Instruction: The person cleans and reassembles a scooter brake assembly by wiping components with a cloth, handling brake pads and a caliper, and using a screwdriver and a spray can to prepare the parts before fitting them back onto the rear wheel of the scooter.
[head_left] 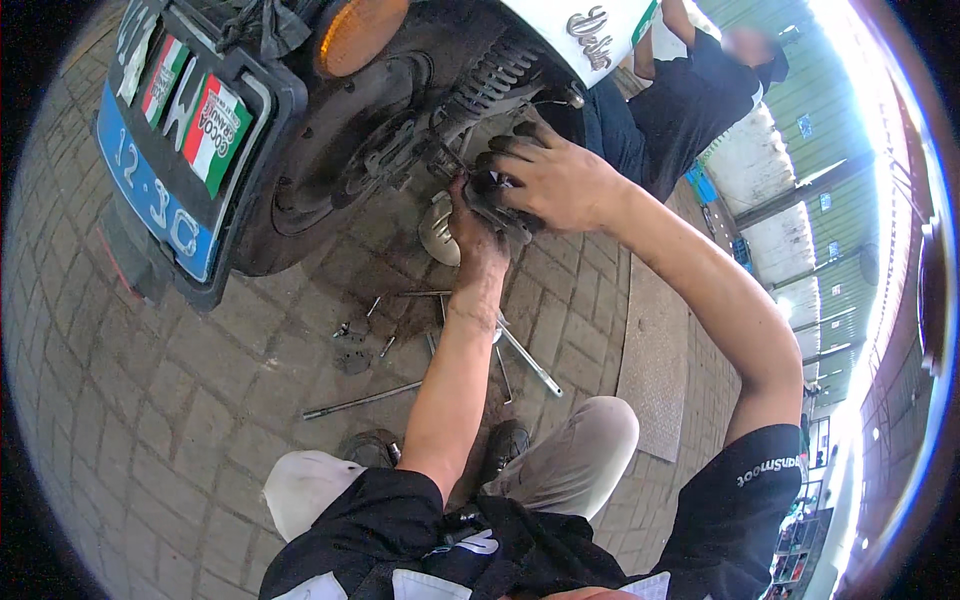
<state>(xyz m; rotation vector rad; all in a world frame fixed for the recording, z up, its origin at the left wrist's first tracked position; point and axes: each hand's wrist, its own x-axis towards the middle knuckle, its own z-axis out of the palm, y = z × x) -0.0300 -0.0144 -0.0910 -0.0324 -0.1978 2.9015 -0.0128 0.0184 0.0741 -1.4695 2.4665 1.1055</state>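
Beside the rear wheel point(310, 190) of a scooter, both my hands are on a dark, greasy part point(500, 212) below the coil spring shock absorber point(485, 85). My left hand point(477, 240) grips it from beneath, its fingers partly hidden. From above and the right, my right hand point(560, 180) closes over the same part with blackened, curled fingertips. The exact kind of part cannot be made out. Next to my left wrist, a pale domed metal cover point(437, 230) with slots shows behind the hand.
Under my left forearm lie metal wrenches point(530, 358), a long bar point(360, 400) and several small bolts point(388, 346) on the brick paving. A licence plate point(150, 185) juts out at the left. A metal sheet point(652, 360) lies right; another person point(690, 100) is beyond the scooter.
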